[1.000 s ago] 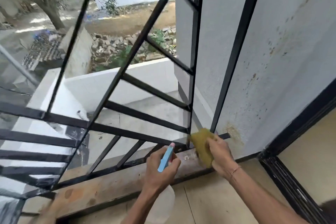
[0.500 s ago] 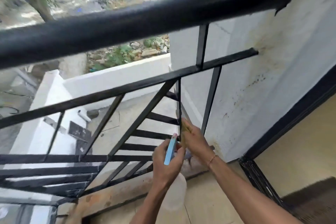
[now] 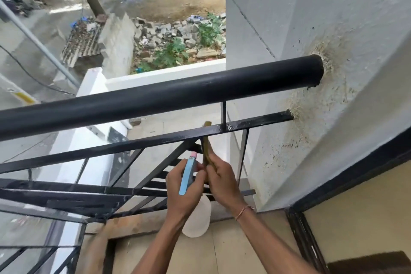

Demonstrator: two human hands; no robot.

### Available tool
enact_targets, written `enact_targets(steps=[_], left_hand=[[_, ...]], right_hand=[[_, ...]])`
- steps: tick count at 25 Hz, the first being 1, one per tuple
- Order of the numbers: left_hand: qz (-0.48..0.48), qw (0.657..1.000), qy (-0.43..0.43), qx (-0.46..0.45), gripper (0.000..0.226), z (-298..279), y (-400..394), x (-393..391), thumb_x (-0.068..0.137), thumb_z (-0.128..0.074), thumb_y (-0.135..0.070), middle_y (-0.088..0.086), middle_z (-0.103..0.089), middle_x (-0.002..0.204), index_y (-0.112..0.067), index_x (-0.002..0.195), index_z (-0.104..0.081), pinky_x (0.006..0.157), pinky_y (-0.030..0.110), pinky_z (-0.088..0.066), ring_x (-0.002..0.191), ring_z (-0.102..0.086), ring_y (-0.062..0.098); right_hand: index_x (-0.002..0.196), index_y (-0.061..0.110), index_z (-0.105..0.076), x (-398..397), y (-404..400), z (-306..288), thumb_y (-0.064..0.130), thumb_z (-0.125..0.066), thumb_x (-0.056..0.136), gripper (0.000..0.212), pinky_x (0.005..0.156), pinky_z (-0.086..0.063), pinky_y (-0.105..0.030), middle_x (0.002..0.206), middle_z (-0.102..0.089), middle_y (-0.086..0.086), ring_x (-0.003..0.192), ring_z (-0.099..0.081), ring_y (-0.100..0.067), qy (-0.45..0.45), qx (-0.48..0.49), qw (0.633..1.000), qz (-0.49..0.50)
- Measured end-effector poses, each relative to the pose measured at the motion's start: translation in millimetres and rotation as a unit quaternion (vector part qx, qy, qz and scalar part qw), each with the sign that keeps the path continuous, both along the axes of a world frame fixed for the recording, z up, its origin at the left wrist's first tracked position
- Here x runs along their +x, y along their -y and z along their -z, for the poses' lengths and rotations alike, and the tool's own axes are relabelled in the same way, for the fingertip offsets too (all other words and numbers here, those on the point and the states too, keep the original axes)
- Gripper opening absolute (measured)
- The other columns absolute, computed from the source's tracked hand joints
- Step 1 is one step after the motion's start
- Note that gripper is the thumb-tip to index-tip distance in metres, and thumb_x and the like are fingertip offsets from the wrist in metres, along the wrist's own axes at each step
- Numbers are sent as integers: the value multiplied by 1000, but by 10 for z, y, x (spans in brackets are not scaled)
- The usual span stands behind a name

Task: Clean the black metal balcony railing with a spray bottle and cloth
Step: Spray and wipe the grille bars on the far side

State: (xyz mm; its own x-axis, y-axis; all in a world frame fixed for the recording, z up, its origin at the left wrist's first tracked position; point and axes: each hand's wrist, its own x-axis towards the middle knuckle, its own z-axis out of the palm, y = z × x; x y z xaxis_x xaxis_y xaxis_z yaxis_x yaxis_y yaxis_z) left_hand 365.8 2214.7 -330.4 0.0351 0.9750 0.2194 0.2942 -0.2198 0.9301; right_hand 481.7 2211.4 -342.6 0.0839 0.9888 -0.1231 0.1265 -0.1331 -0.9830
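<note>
Your left hand point(image 3: 182, 187): fingers curled round the spray bottle point(image 3: 196, 218), blue trigger head up, white body hanging below the fist | your right hand point(image 3: 222, 179): grips the yellow cloth point(image 3: 207, 151) wrapped on a vertical bar of the black railing point(image 3: 155, 98), just under the flat rail | both forearms reach up from below, hands touching, near the white wall point(image 3: 333, 18).

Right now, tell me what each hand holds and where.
Left hand: spray bottle, by its neck. Right hand: cloth, pinched round a railing bar.
</note>
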Motion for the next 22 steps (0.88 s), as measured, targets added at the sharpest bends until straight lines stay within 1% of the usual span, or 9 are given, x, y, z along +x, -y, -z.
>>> enact_targets(steps=[3, 7, 9, 12, 14, 16, 18, 20, 22], left_hand=[[-31, 999, -33, -14, 12, 71, 11, 13, 81, -60, -8, -2, -58, 61, -11, 70, -63, 53, 22, -44, 54, -54, 12], [-54, 996, -52, -47, 19, 166, 58, 14, 81, -61, -20, 3, -51, 56, -10, 65, -56, 47, 37, -44, 50, -50, 25], [-58, 995, -55, -56, 21, 193, 114, 40, 79, -61, -24, 4, -51, 54, -11, 64, -54, 48, 42, -45, 50, -49, 29], [-52, 996, -56, -53, 17, 162, 149, 56, 79, -61, -20, 1, -52, 54, -18, 62, -56, 48, 33, -43, 49, -47, 21], [-48, 996, -60, -49, 18, 141, 157, 57, 78, -61, -15, -2, -51, 54, -19, 62, -54, 50, 27, -39, 50, -46, 15], [-51, 995, -74, -52, 18, 132, 180, 76, 77, -62, -16, -5, -49, 53, -18, 62, -51, 49, 26, -38, 49, -43, 9], [-55, 993, -91, -56, 19, 141, 207, 101, 76, -62, -22, -4, -48, 52, -18, 62, -51, 47, 32, -40, 48, -43, 12], [-64, 991, -97, -64, 20, 167, 243, 140, 77, -64, -23, -3, -49, 53, -17, 62, -53, 48, 36, -43, 48, -45, 17], [-69, 991, -98, -67, 17, 213, 280, 177, 79, -66, -21, -2, -53, 55, -18, 64, -57, 49, 34, -46, 50, -50, 18]], right_hand=[[150, 50, -33, 118, -92, 372, 6, -37, 103, 64, 61, -47, -15, 80, -65, 0, 70, -60, -10, 70, -55, 995, -52], [143, 46, -45, 211, -140, 439, 8, -36, 104, 55, 51, -39, -12, 67, -49, 13, 55, -48, 0, 41, -95, 993, -55], [143, 45, -48, 227, -205, 373, 5, -36, 103, 57, 51, -37, -15, 70, -53, 9, 56, -46, -5, 7, -73, 997, -39], [146, 38, -45, 214, -233, 265, 1, -36, 104, 57, 72, -43, -6, 97, -59, 24, 75, -53, 8, -30, -25, 999, -19], [146, 39, -44, 221, -227, 270, 1, -37, 103, 58, 67, -41, -7, 96, -60, 24, 68, -48, 7, -35, -26, 999, -25], [142, 48, -47, 237, -180, 397, 7, -37, 104, 57, 56, -39, -16, 87, -65, 11, 61, -45, -3, -18, -69, 997, -38], [131, 54, -54, 267, -102, 575, 20, -39, 106, 45, 63, -47, -24, 88, -67, 4, 73, -56, -10, -2, -136, 990, -25], [131, 38, -63, 329, 8, 727, 26, -41, 107, 34, 77, -52, -29, 98, -68, 4, 90, -61, -14, -20, -188, 982, 9], [128, 18, -65, 412, 131, 818, 22, -39, 107, 33, 73, -45, -32, 89, -60, 1, 82, -54, -15, -29, -214, 976, 32]])
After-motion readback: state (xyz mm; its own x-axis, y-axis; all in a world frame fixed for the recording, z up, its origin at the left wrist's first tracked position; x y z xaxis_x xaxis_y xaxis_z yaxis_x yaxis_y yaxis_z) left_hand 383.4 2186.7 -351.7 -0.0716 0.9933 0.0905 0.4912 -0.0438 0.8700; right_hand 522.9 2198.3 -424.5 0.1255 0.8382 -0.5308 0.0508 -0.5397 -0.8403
